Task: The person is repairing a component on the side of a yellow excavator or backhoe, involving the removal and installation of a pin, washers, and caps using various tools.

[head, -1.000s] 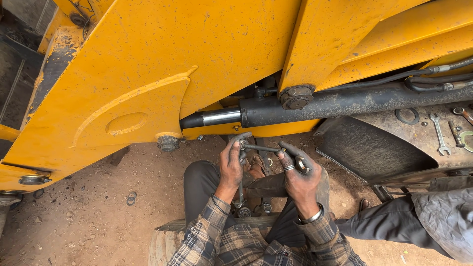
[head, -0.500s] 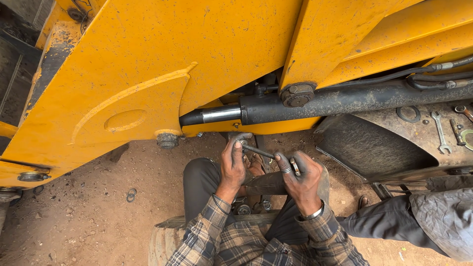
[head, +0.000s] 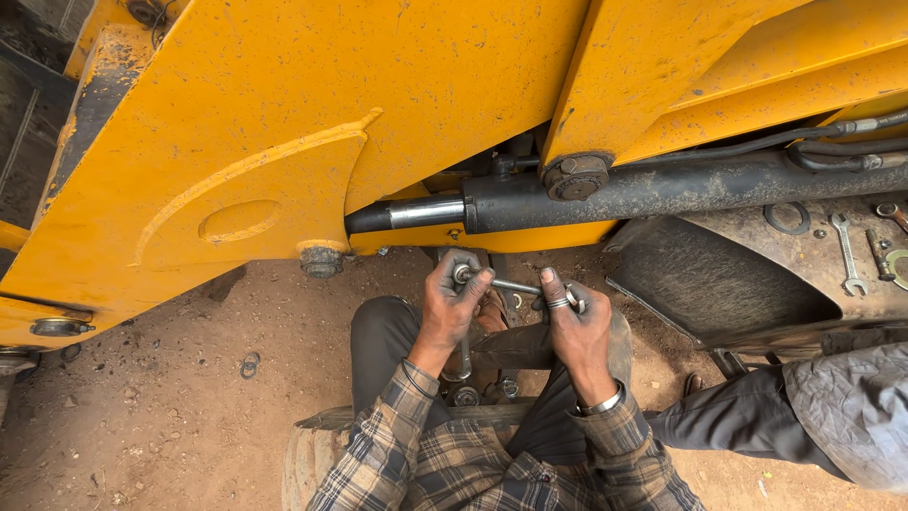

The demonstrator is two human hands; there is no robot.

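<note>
My left hand (head: 452, 301) grips the socket end of a metal ratchet wrench (head: 511, 284) held level over my lap. My right hand (head: 575, 326) closes around the wrench's handle end, a ring on one finger and a metal bangle at the wrist. Both hands sit just below a black hydraulic cylinder (head: 653, 187) with a shiny rod (head: 426, 212), under the yellow arm of a heavy machine (head: 284, 123). I sit on a log (head: 322, 445) in a plaid shirt.
Spanners (head: 846, 254) and rings lie on the dark metal tray (head: 747, 284) at right. Another person's grey sleeve (head: 851, 407) and dark leg reach in from lower right. Washers (head: 250, 363) lie on the dirt ground; loose fittings rest near my knees.
My right hand has swung the wrench handle downward and toward me. The left hand stayed on the socket end.
</note>
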